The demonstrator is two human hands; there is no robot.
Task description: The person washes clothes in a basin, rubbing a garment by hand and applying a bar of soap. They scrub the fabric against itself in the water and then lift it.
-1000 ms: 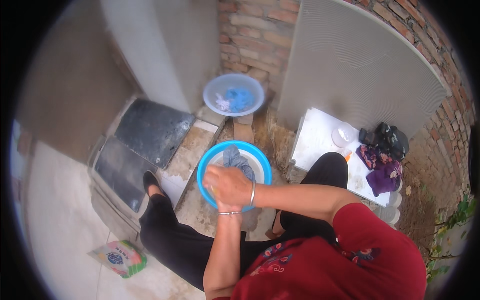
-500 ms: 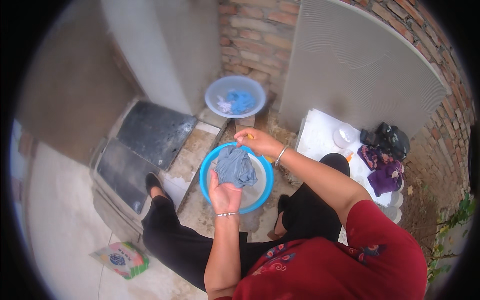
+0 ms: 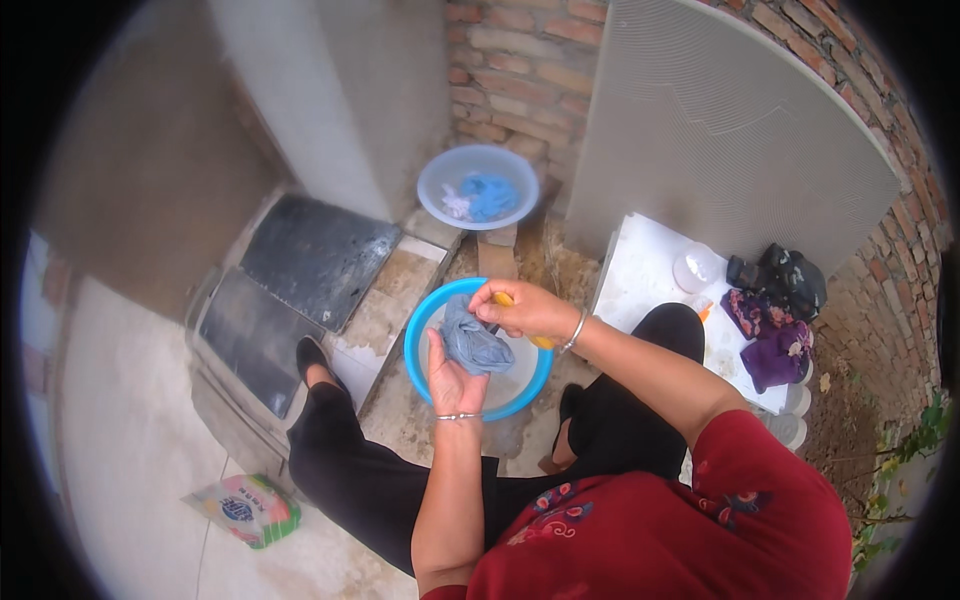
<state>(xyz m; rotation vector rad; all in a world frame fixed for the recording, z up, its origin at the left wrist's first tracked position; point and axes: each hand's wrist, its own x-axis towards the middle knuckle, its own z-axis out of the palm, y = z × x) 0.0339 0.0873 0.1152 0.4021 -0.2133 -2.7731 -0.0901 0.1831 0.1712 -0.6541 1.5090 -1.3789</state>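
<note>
Over a bright blue basin of cloudy water, my left hand supports a wet grey-blue cloth, palm up and thumb raised. Its other fingers are hidden by the fabric. My right hand is closed round a yellow-handled tool, parts of which show past the fingers. The tool's working end is out of sight, and its kind cannot be made out. The right fingers are at the cloth's upper right edge.
Beyond stands a pale basin with blue and white cloths. On the right, a white board bears a clear tub, purple floral fabric and a dark bundle. A detergent bag lies at lower left.
My right hand has come down and closer to the cloth, and more of the yellow tool shows. The cloth has bunched up smaller in my left hand. The view has shifted slightly.
</note>
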